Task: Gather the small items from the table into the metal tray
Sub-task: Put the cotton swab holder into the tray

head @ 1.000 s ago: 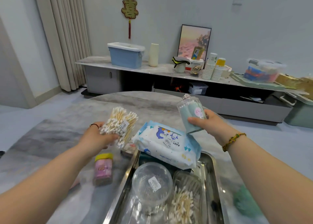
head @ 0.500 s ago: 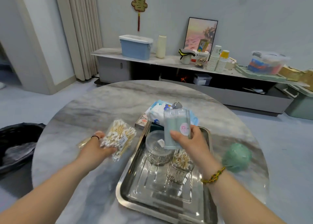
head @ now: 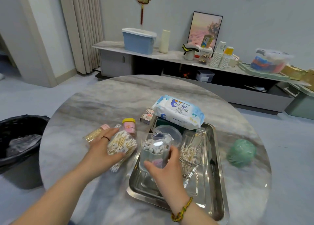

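Observation:
The metal tray lies on the round marble table. My right hand grips a clear swab box standing upright at the tray's left side. My left hand holds a bag of cotton swabs just left of the tray, low over the table. Inside the tray stand a round clear container and a clear box of swabs; a wet wipes pack rests on a dark box at its far end.
On the table left of the tray are a pink jar with yellow lid, a toothpick tube and a small card box. A green bag roll sits to the right. A black bin stands at the left.
My right hand lowered the clear swab box down into the tray's left side. My left hand carried the swab bag rightward, close to the tray's edge. The camera tilted down.

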